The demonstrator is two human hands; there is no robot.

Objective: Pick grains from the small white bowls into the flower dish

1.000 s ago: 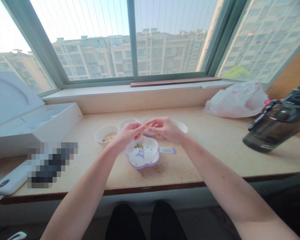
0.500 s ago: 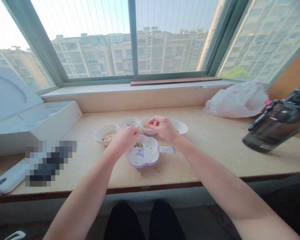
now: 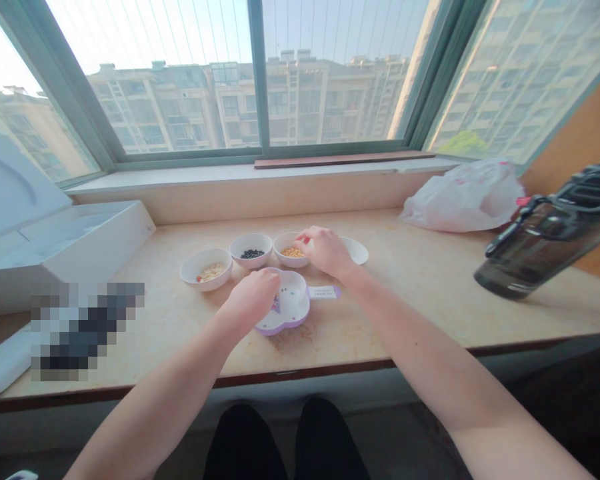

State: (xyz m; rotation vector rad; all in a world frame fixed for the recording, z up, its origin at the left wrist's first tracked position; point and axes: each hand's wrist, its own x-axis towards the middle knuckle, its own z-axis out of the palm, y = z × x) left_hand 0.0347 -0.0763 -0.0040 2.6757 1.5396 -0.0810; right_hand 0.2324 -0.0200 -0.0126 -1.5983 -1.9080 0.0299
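A purple-rimmed white dish (image 3: 294,308) with a short handle sits on the beige counter. My left hand (image 3: 251,299) hovers over its left side, fingers curled down into it; what they pinch is hidden. My right hand (image 3: 325,250) rests past the dish, fingers pinched at the rim of a small white bowl of yellow grains (image 3: 290,249). Left of that stand a bowl of black beans (image 3: 251,250) and a bowl of pale grains with red bits (image 3: 206,269). A fourth white bowl (image 3: 356,251) peeks out behind my right hand.
A white open box (image 3: 65,247) fills the left of the counter (image 3: 430,287), with a white device (image 3: 0,360) near the front edge. A white plastic bag (image 3: 463,197) lies at the back right. A dark water bottle (image 3: 545,233) lies tilted at the far right.
Both hands were together above the dish a second ago. My left hand dropped down onto the dish; my right hand moved back to the yellow-grain bowl. The view shifted slightly.
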